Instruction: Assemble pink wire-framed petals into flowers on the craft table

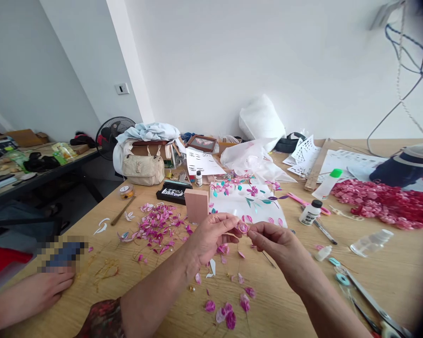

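Note:
In the middle of the head view, a small pink wire-edged petal (243, 227) sits between my two hands above the table. My left hand (209, 237) pinches it from the left with thumb and fingers. From the right, my right hand (273, 240) closes thumb and forefinger at the petal's edge; whether they grip its rim or a thin wire I cannot make out. Below my hands lie several loose magenta petals (230, 319). A large heap of pink petals (157, 227) spreads to the left of my left hand, near an upright pinkish block (196, 206).
Behind my hands, a white sheet (229, 204) carries pink and teal flowers. To the right stand a black-capped bottle (310, 212) and a green-capped bottle (327, 184); scissors (377, 300) lie at the lower right. Another person's hand (52, 286) rests at the left edge.

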`<state>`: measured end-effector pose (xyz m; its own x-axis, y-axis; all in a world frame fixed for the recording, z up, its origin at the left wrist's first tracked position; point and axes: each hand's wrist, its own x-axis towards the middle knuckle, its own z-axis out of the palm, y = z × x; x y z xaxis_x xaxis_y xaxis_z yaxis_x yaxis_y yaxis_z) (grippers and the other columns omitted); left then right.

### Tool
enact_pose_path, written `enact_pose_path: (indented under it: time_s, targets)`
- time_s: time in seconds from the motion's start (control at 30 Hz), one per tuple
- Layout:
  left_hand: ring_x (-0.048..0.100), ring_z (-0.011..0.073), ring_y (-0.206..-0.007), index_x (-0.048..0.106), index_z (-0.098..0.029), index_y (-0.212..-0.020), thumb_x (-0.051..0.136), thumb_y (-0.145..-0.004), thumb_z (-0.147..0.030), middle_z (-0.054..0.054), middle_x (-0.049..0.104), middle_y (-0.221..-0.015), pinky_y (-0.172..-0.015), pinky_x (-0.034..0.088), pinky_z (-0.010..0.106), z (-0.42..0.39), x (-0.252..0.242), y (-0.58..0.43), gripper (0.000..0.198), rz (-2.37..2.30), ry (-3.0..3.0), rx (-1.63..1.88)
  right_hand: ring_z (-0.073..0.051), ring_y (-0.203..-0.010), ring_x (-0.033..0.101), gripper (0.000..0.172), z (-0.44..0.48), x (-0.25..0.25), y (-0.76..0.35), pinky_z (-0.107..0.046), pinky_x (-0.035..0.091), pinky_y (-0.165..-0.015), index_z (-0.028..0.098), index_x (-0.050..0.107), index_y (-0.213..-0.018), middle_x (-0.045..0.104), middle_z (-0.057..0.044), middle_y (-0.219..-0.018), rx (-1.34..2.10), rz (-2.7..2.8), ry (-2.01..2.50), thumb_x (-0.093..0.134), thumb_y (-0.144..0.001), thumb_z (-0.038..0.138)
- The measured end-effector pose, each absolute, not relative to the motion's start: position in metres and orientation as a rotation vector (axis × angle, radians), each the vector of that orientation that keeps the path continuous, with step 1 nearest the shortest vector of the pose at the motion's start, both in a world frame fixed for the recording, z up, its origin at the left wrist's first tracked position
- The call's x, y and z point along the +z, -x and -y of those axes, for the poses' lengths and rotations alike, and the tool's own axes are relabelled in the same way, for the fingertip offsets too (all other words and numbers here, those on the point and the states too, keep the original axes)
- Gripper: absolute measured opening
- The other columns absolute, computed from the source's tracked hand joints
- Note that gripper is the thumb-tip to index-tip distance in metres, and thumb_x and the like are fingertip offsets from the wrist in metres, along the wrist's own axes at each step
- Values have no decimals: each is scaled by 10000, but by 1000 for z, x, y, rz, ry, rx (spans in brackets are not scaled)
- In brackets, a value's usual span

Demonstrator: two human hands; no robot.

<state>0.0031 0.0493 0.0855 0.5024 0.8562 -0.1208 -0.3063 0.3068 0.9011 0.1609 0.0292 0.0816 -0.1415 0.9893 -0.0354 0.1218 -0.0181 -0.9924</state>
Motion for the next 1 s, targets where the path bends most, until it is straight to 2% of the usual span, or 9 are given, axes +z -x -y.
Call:
enact_pose_path:
  time_s: [0.27,0.43,0.73,1.0]
  targets:
    - [501,98,-697,614,-131,-795,600,-714,-344,45,562,-786,-619,376,207,-46,88,-6,228,-687,-994,922,-115,-549,376,215,-31,83,-166,-219,306,-505,187,585,-638,476,27,-569,1242,1404,1228,597,-700,393]
    - [495,98,-673,624,-123,-772,622,-686,-341,42,573,-749,-619,378,223,-48,89,-6,235,-777,-1072,918,-123,-554,402,213,-29,85,-167,-221,313,-497,183,605,-671,505,18,-578,1153,1463,1275,577,-713,390]
    - [471,74,-562,615,-134,-724,663,-632,-307,-4,532,-646,-572,384,231,-48,90,-7,201,-821,-1086,884,-117,-530,347,236,-30,77,-168,-241,250,-477,178,562,-671,400,42,-552,1039,1558,1365,521,-748,397]
    - [491,78,-570,592,-138,-737,653,-641,-292,8,547,-697,-551,389,222,-48,87,-7,191,-798,-1031,865,-124,-557,382,250,-29,79,-169,-236,289,-505,176,583,-675,457,28,-577,1091,1558,1309,532,-745,410]
